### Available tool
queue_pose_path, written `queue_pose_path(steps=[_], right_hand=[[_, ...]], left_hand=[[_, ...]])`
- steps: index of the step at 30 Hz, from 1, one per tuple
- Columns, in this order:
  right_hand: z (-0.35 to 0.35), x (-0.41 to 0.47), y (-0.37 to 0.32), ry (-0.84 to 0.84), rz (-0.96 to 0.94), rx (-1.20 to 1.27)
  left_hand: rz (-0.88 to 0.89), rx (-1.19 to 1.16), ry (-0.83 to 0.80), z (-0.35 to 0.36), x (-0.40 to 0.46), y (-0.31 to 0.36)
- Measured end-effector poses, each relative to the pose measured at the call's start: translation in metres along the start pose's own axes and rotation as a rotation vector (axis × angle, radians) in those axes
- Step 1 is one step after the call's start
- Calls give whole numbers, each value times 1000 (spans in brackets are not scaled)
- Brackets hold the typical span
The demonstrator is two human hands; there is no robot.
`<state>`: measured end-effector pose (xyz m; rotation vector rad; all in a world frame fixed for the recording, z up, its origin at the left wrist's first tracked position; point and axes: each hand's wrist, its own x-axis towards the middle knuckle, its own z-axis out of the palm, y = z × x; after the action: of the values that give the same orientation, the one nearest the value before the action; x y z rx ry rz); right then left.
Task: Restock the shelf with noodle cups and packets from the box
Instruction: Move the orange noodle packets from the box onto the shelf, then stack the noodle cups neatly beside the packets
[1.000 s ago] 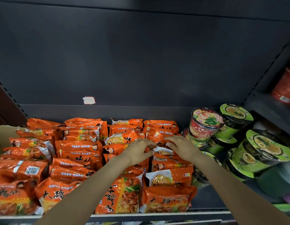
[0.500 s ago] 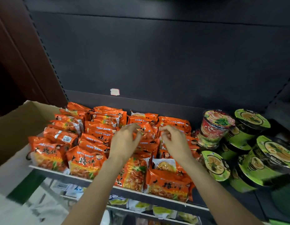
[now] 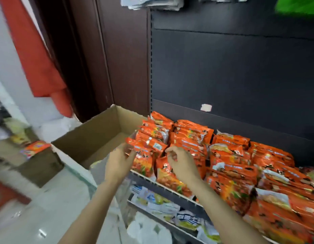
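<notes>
Orange packets (image 3: pixel 228 155) fill the shelf (image 3: pixel 170 188) in overlapping rows, each leaning on the one behind, probably so the printed fronts face outward and more fit per row. Both hands sit at the shelf's left end. The left hand (image 3: pixel 120 162) has its fingers curled at the outer edge of the endmost packet (image 3: pixel 144 152), and seems to pinch its corner; motion blur keeps me from being sure the grip is closed. The right hand (image 3: pixel 180 164) hovers over the next stack with thumb and forefinger loosely bent and apart, holding nothing that I can see. I judge the two are squaring up the front packets so the end row does not slide off the lip. The box (image 3: pixel 93 138) stands open just left of the shelf, touching or nearly touching its end, close enough to reach without stepping; what shows of its inside looks bare, so the stock may be almost finished. No cups are in view here. One more orange packet (image 3: pixel 35 148) lies apart on a lower surface further left.
</notes>
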<state>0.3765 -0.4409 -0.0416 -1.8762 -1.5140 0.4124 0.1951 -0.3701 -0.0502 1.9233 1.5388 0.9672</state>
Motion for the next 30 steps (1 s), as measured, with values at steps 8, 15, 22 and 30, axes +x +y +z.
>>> queue_pose_path(steps=[8, 15, 22, 30], right_hand=[[130, 53, -98, -91, -8, 46], [215, 92, -108, -266, 224, -18], [242, 118, -90, -286, 332, -37], [253, 113, -82, -227, 388, 53]], left_hand=[[-53, 192, -185, -95, 82, -149], [11, 251, -412, -96, 141, -206], [21, 333, -712, -52, 179, -222], [55, 407, -1026, -9, 205, -239]])
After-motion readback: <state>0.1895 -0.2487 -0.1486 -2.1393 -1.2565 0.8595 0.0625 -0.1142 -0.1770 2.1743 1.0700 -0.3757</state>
